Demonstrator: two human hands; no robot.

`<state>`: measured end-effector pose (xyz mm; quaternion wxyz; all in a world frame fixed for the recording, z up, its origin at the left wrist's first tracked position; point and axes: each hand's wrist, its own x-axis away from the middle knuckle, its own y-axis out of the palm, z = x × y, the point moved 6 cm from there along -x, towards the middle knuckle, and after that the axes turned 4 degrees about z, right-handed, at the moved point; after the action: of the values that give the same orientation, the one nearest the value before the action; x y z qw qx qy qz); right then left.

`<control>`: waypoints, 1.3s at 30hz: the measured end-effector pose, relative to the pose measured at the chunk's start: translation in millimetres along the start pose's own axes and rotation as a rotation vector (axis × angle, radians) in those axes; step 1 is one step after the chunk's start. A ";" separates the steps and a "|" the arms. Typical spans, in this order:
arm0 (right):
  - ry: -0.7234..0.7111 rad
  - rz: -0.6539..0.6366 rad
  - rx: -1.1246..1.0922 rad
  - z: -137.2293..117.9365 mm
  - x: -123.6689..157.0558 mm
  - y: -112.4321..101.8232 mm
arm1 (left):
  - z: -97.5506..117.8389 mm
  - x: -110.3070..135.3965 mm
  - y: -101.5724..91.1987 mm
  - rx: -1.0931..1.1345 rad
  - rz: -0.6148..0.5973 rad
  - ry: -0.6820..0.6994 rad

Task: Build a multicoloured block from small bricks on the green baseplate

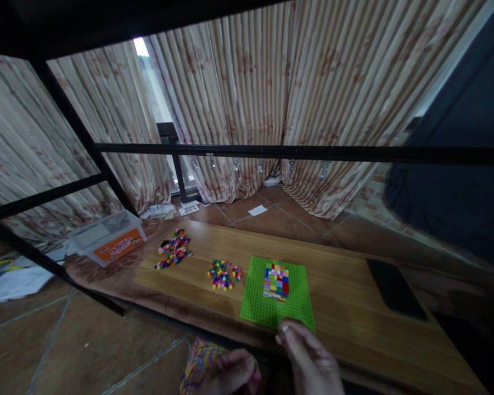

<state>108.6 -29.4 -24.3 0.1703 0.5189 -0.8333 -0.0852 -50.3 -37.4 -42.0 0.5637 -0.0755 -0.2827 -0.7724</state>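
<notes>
A green baseplate [263,299] lies on the wooden table [346,285], with a patch of several coloured bricks [276,281] built on its middle. My right hand [310,359] hovers at the plate's near edge, fingertips pinched on a tiny pale piece. Low at the table's front edge, my left hand [230,373] is curled closed; what it holds is hidden. Left of the plate sit a small pile of loose bricks [222,273] and a longer pile of loose bricks [173,249].
A clear plastic bin [107,236] with an orange label stands at the table's left end. A black phone [395,288] lies at the right. Black frame bars [271,152] cross in front of curtains. Papers lie on the tiled floor behind.
</notes>
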 end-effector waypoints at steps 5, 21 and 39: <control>-0.008 0.201 0.050 -10.2 -40.9 -39.1 | 23.9 -18.9 -39.6 -0.424 0.320 0.246; -0.275 0.145 0.285 -21.7 -120.2 -3.3 | 72.0 -90.3 -65.7 -1.332 0.451 0.602; -0.237 0.133 0.256 -12.9 -127.7 -6.0 | 65.4 -86.4 -71.9 -1.183 0.503 0.704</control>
<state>169.9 82.5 -39.1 0.0089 0.4664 -0.8841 -0.0275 -98.7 83.0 -50.7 0.6464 -0.1772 0.4057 -0.6215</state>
